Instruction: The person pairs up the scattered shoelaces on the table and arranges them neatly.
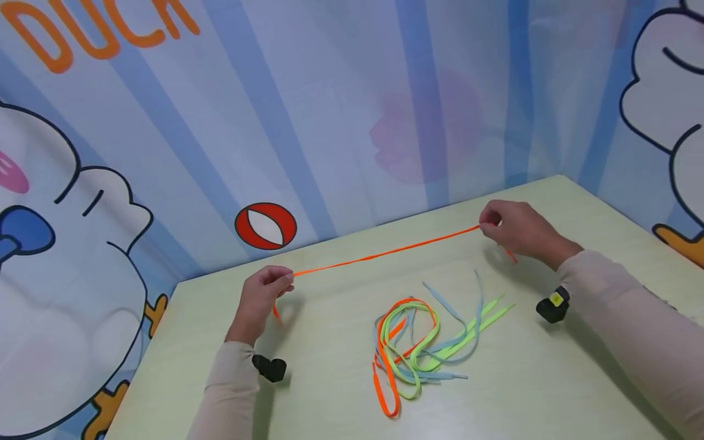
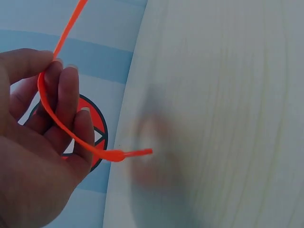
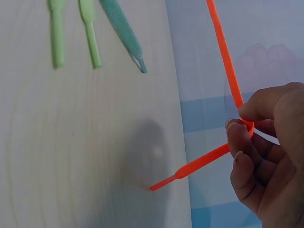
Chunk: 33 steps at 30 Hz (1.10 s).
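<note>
"What does the step ask of you from your station?"

"I have one orange shoelace (image 1: 370,258) stretched nearly straight from the left hand (image 1: 260,299) across to the right hand (image 1: 519,227), raised off the table (image 1: 324,366). It looks wider near its middle than on either side, which I read as a twist. I'd ease the pull slightly, roll one end until the band lies flat, then draw it out with equal tension; a one-sided tug could slip it free."

"And the grip, starting on the left?"

"Thumb and index finger nip the lace near its end, with no gap showing between them. The other fingers bend loosely, and a short tail runs past them to its narrow tip (image 2: 137,153)."

"What lies between the hands?"

"A loose tangle on the table, nearer me than the stretched lace: orange lacing (image 1: 392,415), pale blue lacing (image 1: 481,300) and light green lacing (image 1: 495,318). I can't count the strands. I'd hold the dangling ends clear of it so nothing snags."

"And on the right?"

"Much the same: thumb and index finger pinch the lace, and its loose end (image 3: 202,162) slants out below. How hard either hand squeezes, I can't tell."
</note>
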Tool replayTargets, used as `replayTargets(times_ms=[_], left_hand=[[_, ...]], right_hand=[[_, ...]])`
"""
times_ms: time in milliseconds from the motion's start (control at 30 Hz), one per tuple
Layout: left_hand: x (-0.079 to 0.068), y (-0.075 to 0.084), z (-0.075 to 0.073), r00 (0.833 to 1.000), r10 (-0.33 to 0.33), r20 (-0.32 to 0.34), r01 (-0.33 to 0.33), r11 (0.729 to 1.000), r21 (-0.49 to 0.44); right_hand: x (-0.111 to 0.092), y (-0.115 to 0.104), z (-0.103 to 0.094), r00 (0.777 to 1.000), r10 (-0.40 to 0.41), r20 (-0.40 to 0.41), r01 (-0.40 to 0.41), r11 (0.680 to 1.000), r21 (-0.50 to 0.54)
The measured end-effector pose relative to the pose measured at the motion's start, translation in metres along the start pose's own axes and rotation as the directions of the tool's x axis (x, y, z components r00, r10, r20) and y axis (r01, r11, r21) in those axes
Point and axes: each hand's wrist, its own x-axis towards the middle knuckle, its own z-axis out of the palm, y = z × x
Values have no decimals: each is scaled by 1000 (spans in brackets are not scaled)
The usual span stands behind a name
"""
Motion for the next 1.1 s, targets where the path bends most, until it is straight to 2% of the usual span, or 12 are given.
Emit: replayTargets(times_ms=[167,433,667,1100], left_hand=[[-1,-1,-2,1000,-1,15,0,999,52],[-2,-5,-4,1000,-21,-1,21,987,160],[1,-8,-4,997,-71,-15,72,956,283],[4,-13,-2,996,-86,-18,86,906,414]], right_hand=[[1,3,-2,1000,9,0,-9,1000,-8],[1,11,-1,1000,6,13,-6,999,-43],[2,25,1,999,-12,33,15,996,-93],[1,35,3,997,-18,77,29,988,-150]])
